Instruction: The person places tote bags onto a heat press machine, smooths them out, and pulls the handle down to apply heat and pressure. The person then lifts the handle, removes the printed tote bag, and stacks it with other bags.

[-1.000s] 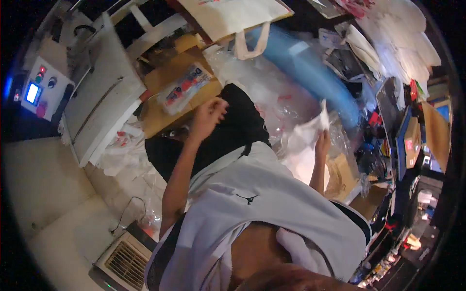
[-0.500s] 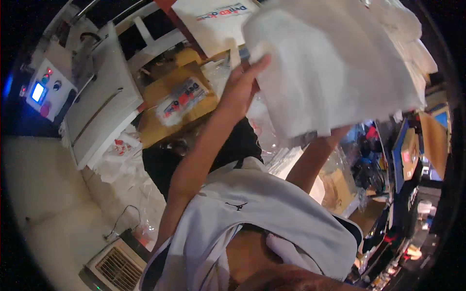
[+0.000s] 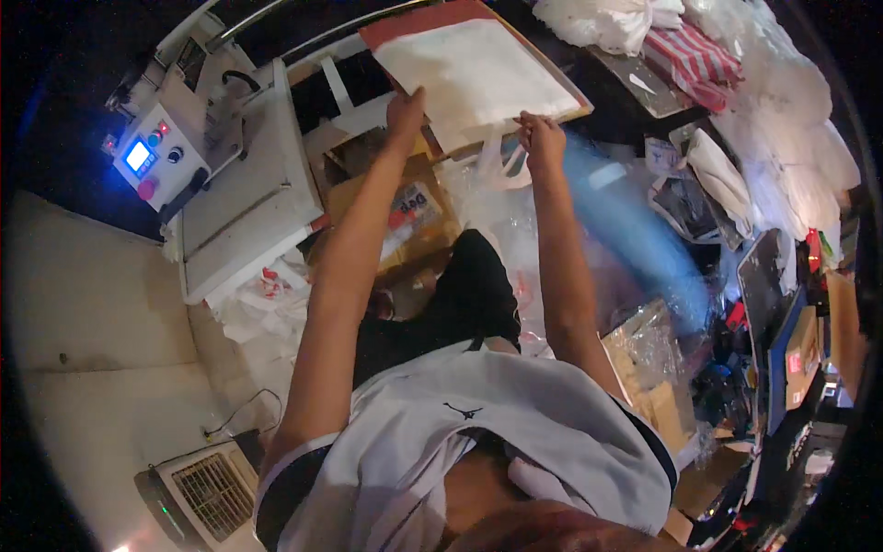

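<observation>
A white plastic bag (image 3: 478, 78) lies spread over a red board (image 3: 428, 20) in front of me, no print showing on its upper face. The board's red shows along the far edge. At the bag's near left corner, my left hand (image 3: 406, 118) is closed with the thumb on top. My right hand (image 3: 543, 140) pinches the bag's near right edge. White handle loops (image 3: 501, 164) hang below that edge, between the hands. Under them, an open cardboard box (image 3: 440, 189) holds a white bag (image 3: 416, 207) with red and blue print.
To the left stands a white machine table (image 3: 244, 198) with a control box (image 3: 156, 161) and lit screen. Filled white bags (image 3: 782, 120) and a red-striped bag (image 3: 694, 64) are piled at right. A blue plastic sheet (image 3: 635, 239) lies nearer. An air cooler (image 3: 210, 497) is lower left.
The white bag has come down from the air at right onto the board, where a printed bag lay before. Both hands have moved to its near edge.
</observation>
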Motion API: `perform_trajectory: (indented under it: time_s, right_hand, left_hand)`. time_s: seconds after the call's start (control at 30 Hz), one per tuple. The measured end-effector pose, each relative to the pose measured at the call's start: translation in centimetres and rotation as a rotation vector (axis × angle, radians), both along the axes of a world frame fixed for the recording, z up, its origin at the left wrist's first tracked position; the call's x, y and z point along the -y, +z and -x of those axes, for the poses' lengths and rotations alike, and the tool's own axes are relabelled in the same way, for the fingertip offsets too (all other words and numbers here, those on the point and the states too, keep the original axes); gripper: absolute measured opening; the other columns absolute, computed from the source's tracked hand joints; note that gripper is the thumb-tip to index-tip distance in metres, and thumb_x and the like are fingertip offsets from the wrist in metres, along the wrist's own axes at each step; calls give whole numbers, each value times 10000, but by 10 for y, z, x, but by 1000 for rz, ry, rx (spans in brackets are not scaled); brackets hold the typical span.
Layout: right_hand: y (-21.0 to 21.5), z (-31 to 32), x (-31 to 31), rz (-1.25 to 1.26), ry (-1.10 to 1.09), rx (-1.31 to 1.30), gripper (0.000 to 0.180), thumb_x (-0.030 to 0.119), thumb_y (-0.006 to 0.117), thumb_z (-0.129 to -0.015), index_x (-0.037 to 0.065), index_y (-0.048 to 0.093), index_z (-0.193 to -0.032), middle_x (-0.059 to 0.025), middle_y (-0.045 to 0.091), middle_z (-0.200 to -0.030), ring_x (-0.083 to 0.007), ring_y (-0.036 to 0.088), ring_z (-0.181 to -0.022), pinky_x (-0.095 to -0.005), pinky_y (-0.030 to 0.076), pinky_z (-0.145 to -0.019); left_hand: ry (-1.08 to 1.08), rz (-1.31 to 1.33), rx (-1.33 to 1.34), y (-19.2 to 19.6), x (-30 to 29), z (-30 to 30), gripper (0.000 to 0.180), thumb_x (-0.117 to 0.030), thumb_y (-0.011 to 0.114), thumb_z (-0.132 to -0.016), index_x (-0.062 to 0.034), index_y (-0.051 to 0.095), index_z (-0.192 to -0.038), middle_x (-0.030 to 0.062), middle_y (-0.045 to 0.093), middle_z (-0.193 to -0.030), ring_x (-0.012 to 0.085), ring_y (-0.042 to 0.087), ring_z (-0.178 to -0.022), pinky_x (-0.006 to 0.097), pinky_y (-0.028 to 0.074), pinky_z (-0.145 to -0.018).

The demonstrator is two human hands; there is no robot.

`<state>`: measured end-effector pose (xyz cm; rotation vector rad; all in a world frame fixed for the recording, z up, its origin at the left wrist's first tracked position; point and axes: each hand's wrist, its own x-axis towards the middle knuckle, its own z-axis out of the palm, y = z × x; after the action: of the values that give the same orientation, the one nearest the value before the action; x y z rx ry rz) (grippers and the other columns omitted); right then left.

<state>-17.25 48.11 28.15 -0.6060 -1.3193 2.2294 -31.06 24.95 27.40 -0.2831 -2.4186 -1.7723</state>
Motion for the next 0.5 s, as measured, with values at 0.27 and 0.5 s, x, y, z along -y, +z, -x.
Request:
perform_trajectory:
  time_s: [0.27, 0.5]
  right_hand:
    - [-41, 18, -6, -382, -187, 60, 176, 100, 758, -821, 0, 638, -904, -121, 733, -817, -170, 661, -643, -266, 491, -596]
    - [-33, 15, -11, -721, -262, 289, 288, 216, 763, -824, -22, 641, -931, -133, 710, -805, -227, 665, -702, -342, 518, -692]
  left_hand:
    - [20, 316, 26, -15, 8, 9, 356, -313, 815, -777, -3, 728, -930, 164, 748, -920, 331, 728, -847, 438, 567, -771]
    - [122, 421, 9, -2, -12, 5, 441, -305, 818, -777, -6, 673, -1066, 198, 716, -1049, 394, 699, -924, 484, 549, -832]
